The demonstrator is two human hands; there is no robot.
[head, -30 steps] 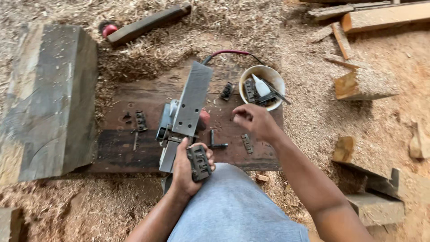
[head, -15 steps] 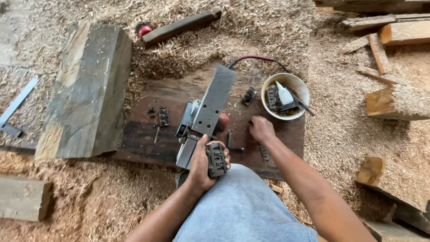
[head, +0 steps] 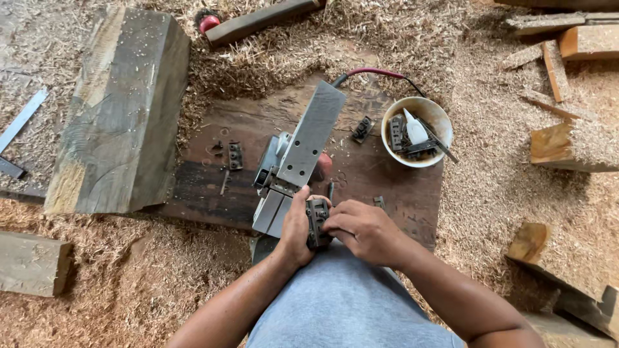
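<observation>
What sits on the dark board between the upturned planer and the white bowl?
In the head view, a small dark metal part lies between the upturned grey electric planer and the round white bowl.

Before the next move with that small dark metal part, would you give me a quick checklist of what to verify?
1. Both hands on the dark metal part: ok, left hand grips it, right hand meets it from the side.
2. Upturned planer resting steady on the dark board: ok.
3. Planer unplugged: cannot tell, the red cord runs into the shavings.
4. Spare parts within reach: ok, white bowl sits right of the planer.
5. Loose bits on the board accounted for: cannot tell.
</observation>
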